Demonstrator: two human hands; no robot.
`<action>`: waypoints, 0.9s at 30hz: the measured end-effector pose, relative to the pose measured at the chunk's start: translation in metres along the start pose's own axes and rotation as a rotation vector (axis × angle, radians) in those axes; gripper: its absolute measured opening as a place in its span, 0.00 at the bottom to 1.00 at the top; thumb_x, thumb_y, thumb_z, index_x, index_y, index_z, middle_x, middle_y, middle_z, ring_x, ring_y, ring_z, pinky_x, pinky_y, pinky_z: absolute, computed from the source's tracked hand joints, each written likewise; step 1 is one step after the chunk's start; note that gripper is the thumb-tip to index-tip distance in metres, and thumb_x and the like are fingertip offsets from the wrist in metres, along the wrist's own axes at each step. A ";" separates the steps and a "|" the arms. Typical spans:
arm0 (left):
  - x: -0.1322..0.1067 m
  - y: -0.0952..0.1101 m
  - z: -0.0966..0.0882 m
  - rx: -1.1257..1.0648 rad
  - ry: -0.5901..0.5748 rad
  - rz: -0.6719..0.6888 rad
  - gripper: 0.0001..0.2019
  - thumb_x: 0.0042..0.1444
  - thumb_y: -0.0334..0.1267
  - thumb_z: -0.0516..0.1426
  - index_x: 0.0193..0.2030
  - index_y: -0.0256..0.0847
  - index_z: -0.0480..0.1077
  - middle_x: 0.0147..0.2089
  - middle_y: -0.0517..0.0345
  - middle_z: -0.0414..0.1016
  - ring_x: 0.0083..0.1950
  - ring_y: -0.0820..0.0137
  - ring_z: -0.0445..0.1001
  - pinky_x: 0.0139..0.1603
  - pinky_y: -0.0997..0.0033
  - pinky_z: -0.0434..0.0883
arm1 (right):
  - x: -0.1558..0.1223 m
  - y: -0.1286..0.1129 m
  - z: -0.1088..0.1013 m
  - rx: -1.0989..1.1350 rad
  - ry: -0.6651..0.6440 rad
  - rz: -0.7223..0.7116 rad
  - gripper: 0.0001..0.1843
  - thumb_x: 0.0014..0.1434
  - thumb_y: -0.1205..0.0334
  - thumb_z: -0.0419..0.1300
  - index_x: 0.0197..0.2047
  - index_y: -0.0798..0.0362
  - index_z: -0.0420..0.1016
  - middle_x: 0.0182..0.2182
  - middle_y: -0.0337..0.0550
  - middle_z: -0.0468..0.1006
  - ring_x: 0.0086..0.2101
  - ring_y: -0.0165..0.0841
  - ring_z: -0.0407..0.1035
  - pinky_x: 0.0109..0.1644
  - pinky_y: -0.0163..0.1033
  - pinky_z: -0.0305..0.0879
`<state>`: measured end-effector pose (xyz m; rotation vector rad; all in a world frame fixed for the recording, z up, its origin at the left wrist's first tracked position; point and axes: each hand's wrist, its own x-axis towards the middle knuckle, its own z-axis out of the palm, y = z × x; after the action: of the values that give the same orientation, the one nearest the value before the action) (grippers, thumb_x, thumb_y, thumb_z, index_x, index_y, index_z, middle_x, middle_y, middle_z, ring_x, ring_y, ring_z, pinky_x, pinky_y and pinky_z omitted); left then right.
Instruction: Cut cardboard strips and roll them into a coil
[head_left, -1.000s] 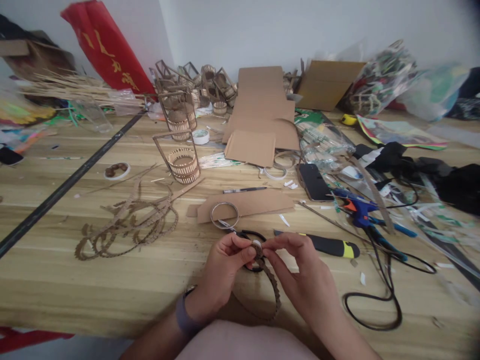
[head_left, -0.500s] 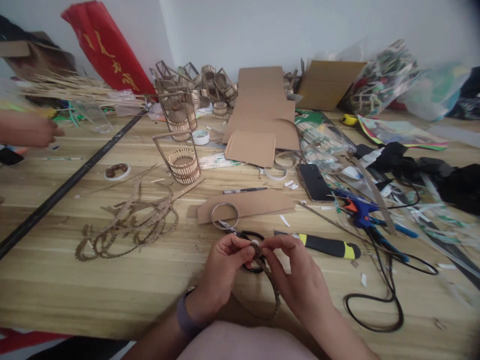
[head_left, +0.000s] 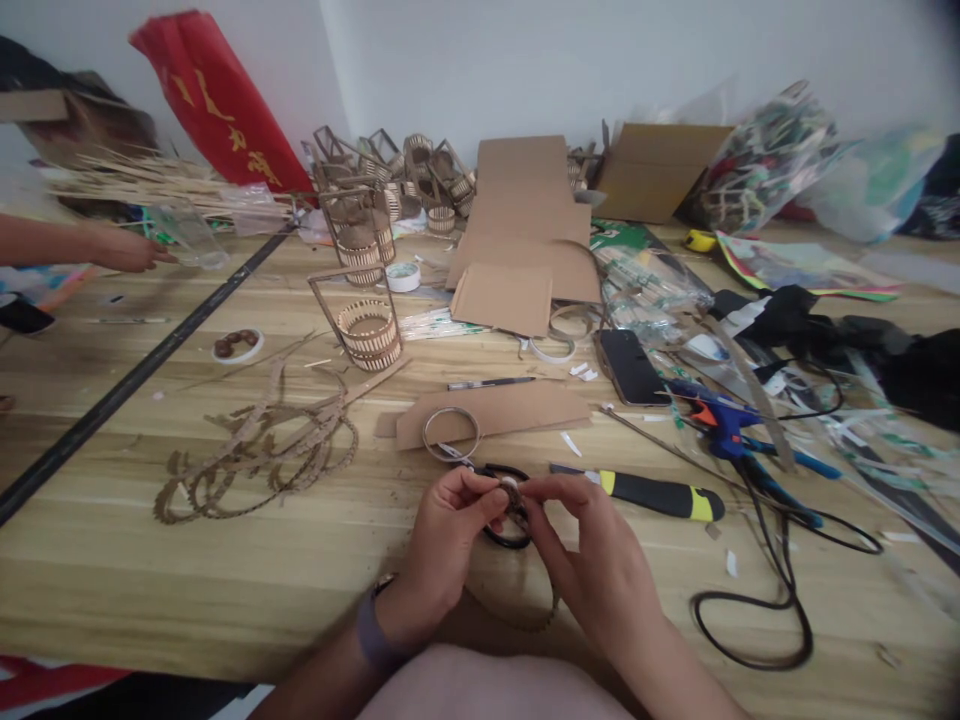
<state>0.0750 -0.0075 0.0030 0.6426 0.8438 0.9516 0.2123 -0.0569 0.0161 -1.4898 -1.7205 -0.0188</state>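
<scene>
My left hand (head_left: 442,540) and my right hand (head_left: 592,545) meet at their fingertips near the table's front edge. Both pinch a narrow brown notched strip (head_left: 514,494), bunched or coiled at the fingertips, with its slack looping down between my wrists. Part of it is hidden by my fingers. Just behind them lie scissors (head_left: 513,543) with black handles, blades under a thin ring (head_left: 451,434) on a cardboard piece (head_left: 517,411). To the right is a black-and-yellow handled blade tool (head_left: 660,495). A tangle of similar notched strips (head_left: 255,460) spreads to the left.
A small slatted basket (head_left: 369,335) with a square handle stands ahead, more baskets behind. A phone (head_left: 631,366), a blue glue gun (head_left: 721,415) and its looping cable lie right. At far left, a co-worker's hand (head_left: 131,250) is by a clear plastic container (head_left: 193,240).
The strip's length below my fingertips has swung behind my right hand, while both hands stay nearly in place. The co-worker's hand has reached rightward to the clear container.
</scene>
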 end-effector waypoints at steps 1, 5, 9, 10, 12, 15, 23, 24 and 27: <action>0.000 -0.001 -0.001 0.010 0.003 0.011 0.14 0.40 0.39 0.72 0.26 0.36 0.73 0.22 0.64 0.72 0.24 0.77 0.68 0.28 0.76 0.65 | -0.001 0.000 0.001 -0.018 0.014 -0.015 0.06 0.64 0.67 0.55 0.44 0.47 0.68 0.32 0.41 0.80 0.31 0.36 0.77 0.35 0.41 0.74; 0.001 -0.005 -0.001 0.012 0.006 0.029 0.13 0.41 0.39 0.72 0.26 0.36 0.73 0.23 0.64 0.73 0.24 0.77 0.68 0.29 0.76 0.66 | 0.000 -0.002 0.005 -0.078 0.063 -0.036 0.07 0.64 0.69 0.55 0.42 0.47 0.68 0.30 0.40 0.79 0.30 0.36 0.75 0.33 0.41 0.73; 0.001 -0.005 0.000 -0.004 0.008 0.019 0.13 0.41 0.38 0.72 0.26 0.36 0.73 0.23 0.64 0.73 0.24 0.77 0.69 0.28 0.77 0.66 | 0.001 -0.003 0.007 -0.119 0.106 -0.033 0.06 0.63 0.69 0.54 0.40 0.47 0.67 0.28 0.40 0.78 0.28 0.37 0.73 0.32 0.42 0.71; 0.001 -0.004 0.001 -0.013 0.010 0.014 0.13 0.40 0.38 0.72 0.26 0.36 0.73 0.23 0.64 0.73 0.24 0.77 0.69 0.28 0.77 0.66 | 0.001 -0.003 0.007 -0.120 0.106 -0.031 0.06 0.63 0.69 0.54 0.39 0.47 0.67 0.28 0.40 0.78 0.28 0.37 0.73 0.33 0.43 0.71; 0.001 -0.003 0.002 -0.045 0.018 -0.005 0.14 0.38 0.38 0.72 0.26 0.36 0.73 0.23 0.64 0.74 0.24 0.78 0.68 0.28 0.77 0.66 | 0.001 -0.002 0.007 -0.106 0.091 -0.013 0.06 0.64 0.68 0.54 0.39 0.47 0.67 0.28 0.40 0.78 0.28 0.36 0.73 0.33 0.42 0.71; 0.001 0.000 0.003 -0.099 0.030 -0.038 0.16 0.36 0.38 0.73 0.24 0.36 0.72 0.24 0.64 0.74 0.23 0.79 0.68 0.27 0.78 0.65 | 0.002 -0.002 0.006 -0.045 0.069 0.020 0.05 0.64 0.68 0.54 0.41 0.47 0.66 0.29 0.39 0.78 0.29 0.35 0.75 0.33 0.40 0.72; 0.001 0.000 0.004 -0.086 0.043 -0.021 0.15 0.36 0.37 0.73 0.24 0.36 0.72 0.24 0.64 0.74 0.23 0.79 0.68 0.28 0.77 0.66 | 0.001 0.002 0.007 0.034 0.073 0.034 0.09 0.63 0.68 0.56 0.46 0.47 0.64 0.30 0.38 0.80 0.32 0.33 0.78 0.35 0.37 0.75; 0.001 0.000 0.004 -0.080 0.043 -0.017 0.15 0.36 0.37 0.73 0.24 0.36 0.72 0.23 0.64 0.74 0.23 0.78 0.68 0.28 0.77 0.66 | 0.001 0.003 0.007 0.037 0.074 0.036 0.09 0.63 0.67 0.56 0.46 0.47 0.64 0.30 0.38 0.80 0.31 0.34 0.78 0.35 0.37 0.75; 0.001 -0.003 0.003 -0.057 0.040 -0.005 0.15 0.36 0.38 0.73 0.25 0.36 0.72 0.23 0.64 0.74 0.23 0.78 0.68 0.28 0.77 0.66 | 0.000 0.005 0.008 0.047 0.074 0.042 0.09 0.63 0.67 0.56 0.47 0.48 0.63 0.30 0.38 0.80 0.31 0.34 0.78 0.35 0.37 0.75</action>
<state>0.0788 -0.0081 0.0019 0.5746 0.8501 0.9833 0.2121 -0.0516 0.0082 -1.4730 -1.6196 -0.0113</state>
